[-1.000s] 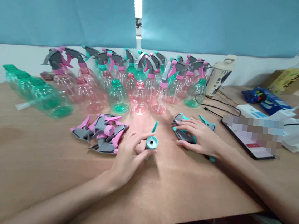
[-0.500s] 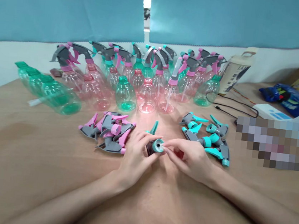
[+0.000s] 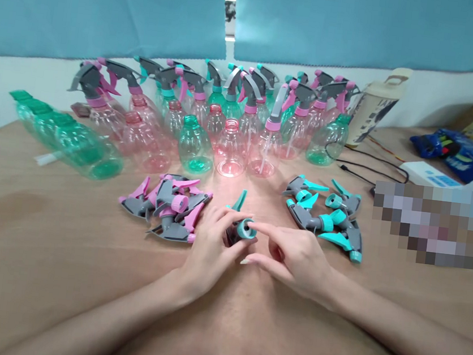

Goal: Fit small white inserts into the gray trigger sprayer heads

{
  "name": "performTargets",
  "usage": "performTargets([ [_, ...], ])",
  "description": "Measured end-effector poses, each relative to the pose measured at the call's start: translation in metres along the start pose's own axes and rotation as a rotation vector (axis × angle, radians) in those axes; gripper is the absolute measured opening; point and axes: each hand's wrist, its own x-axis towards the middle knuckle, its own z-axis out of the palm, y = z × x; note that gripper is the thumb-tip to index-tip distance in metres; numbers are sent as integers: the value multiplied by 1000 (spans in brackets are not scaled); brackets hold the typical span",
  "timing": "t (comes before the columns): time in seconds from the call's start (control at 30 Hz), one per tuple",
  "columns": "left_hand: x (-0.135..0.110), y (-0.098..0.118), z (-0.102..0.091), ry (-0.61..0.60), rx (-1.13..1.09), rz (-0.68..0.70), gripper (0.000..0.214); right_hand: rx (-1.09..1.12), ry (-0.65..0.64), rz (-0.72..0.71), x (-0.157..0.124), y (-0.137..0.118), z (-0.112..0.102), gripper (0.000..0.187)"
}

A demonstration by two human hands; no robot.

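My left hand [image 3: 211, 243] is closed around a grey and teal trigger spray head [image 3: 247, 229], its collar opening turned toward my right hand. The forefinger of my right hand [image 3: 295, 258] points at the collar and touches or nearly touches its rim. Its thumb is spread away below, and nothing shows between the two. Left of my hands lies a pile of grey and pink spray heads [image 3: 167, 207]. Several grey and teal spray heads [image 3: 325, 219] lie to the right.
Several pink and green bottles [image 3: 197, 150] stand behind my hands, many topped with spray heads. Green bottles [image 3: 68, 138] lie at the left, near a bundle of white tubes [image 3: 47, 158]. A cream tumbler [image 3: 374, 110], black cable [image 3: 373, 173] and blue packet [image 3: 461, 154] are at the right.
My right thumb has moved away from the forefinger, opening the pinch at the collar. The forefinger now reaches to the collar's rim. The left hand keeps hold of the spray head.
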Motion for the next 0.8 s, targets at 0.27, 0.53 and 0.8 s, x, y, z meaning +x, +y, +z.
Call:
performTargets([
  [0.27, -1, -6, -1, -18, -101, -3, 36, 228, -50, 73, 1, 2, 8, 49],
  [0.53, 0, -7, -3, -116, -105, 57, 47, 214, -87, 42, 5, 12, 5, 40],
  [0.8, -2, -8, 0, -127, -104, 106, 46, 87, -70, -45, 4, 16, 4, 34],
])
